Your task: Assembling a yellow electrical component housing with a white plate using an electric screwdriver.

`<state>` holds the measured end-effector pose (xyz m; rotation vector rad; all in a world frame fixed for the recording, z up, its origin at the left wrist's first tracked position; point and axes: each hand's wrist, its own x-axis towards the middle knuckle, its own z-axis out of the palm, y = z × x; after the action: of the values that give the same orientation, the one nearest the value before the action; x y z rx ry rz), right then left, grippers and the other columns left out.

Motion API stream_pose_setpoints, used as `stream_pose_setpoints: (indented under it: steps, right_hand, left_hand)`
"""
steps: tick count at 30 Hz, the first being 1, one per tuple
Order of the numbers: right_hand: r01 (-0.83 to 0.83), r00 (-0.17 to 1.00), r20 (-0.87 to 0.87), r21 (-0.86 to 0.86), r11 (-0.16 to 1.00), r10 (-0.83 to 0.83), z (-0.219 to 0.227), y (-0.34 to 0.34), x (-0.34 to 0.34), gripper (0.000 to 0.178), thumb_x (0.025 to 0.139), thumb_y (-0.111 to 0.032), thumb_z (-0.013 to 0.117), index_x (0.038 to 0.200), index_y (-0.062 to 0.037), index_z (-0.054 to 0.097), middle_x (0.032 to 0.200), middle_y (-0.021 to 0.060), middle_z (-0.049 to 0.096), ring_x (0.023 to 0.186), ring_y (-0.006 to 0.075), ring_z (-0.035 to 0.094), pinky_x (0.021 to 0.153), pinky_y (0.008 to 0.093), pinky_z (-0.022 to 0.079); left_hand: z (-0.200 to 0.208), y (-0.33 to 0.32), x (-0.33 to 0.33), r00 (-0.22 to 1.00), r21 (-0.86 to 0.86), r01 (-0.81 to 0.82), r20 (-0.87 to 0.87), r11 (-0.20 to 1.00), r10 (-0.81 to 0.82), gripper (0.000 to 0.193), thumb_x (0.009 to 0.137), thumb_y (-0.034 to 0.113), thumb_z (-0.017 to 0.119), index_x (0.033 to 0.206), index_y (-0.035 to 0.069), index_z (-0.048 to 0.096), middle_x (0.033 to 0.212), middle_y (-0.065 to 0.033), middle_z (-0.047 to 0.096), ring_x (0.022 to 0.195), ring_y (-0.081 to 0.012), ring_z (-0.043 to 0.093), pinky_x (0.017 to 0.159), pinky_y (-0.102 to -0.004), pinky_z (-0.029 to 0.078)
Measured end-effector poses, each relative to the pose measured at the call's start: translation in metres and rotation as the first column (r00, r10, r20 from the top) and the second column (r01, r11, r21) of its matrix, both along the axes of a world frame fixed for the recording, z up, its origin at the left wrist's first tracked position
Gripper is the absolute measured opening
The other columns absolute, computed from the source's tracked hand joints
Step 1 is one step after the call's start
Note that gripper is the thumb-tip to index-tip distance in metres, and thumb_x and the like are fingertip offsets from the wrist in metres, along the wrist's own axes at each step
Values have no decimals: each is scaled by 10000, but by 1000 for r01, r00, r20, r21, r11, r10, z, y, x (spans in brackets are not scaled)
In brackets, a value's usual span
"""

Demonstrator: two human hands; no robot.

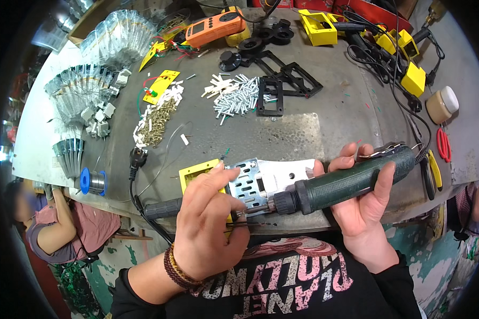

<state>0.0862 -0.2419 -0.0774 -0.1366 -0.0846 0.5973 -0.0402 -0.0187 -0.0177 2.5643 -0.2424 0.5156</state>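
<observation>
In my right hand (359,210) lies a dark green electric screwdriver (351,183), its bit pointing left. My left hand (207,220) is closed at the bit's tip, fingers curled; what they pinch is too small to make out. Beneath that hand sits a yellow plastic housing (189,179) with a black ribbed handle (163,208), partly hidden. Against the housing rests a slotted metal plate (246,178), with a white flat piece (282,175) to its right. The screwdriver covers part of both.
Farther back are piles of silver screws (239,95) and brass-coloured parts (157,122), black frames (271,95), and an orange meter (215,29). A solder spool (93,182) stands left; a jar (442,103), red scissors (443,144) and yellow-handled pliers (435,170) lie right. Another person sits at left.
</observation>
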Motion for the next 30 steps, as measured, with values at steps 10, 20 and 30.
stream_pose_setpoints:
  steps: [10, 20, 30]
  right_hand:
    - [-3, 1000, -23, 15, 1000, 3, -1, -1, -3, 334, 864, -379, 787, 1101, -190, 646, 1235, 49, 607, 1109, 188, 608, 1189, 559, 306]
    - [-22, 1000, -20, 45, 999, 23, -4, -1, -3, 330, 875, -379, 776, 1106, -184, 643, 1237, 54, 603, 1120, 188, 602, 1193, 547, 306]
    - [109, 976, 189, -17, 994, -104, 15, -47, 9, 548, 900, -457, 730, 1331, -179, 539, 1331, 108, 586, 1082, 201, 606, 1115, 538, 404]
  left_hand:
    - [0, -3, 0, 1000, 35, -20, -10, 999, 20, 386, 589, -41, 648, 956, 17, 544, 1302, -233, 547, 1199, -490, 537, 1016, -546, 454]
    - [2, -5, 2, 999, 13, -30, -32, 999, 30, 377, 600, -38, 645, 961, 17, 550, 1321, -241, 530, 1210, -486, 531, 1024, -554, 444]
    - [13, -5, 7, 993, -5, 48, -108, 999, -48, 299, 622, -68, 650, 903, 18, 592, 1321, -222, 551, 1261, -488, 524, 1070, -590, 385]
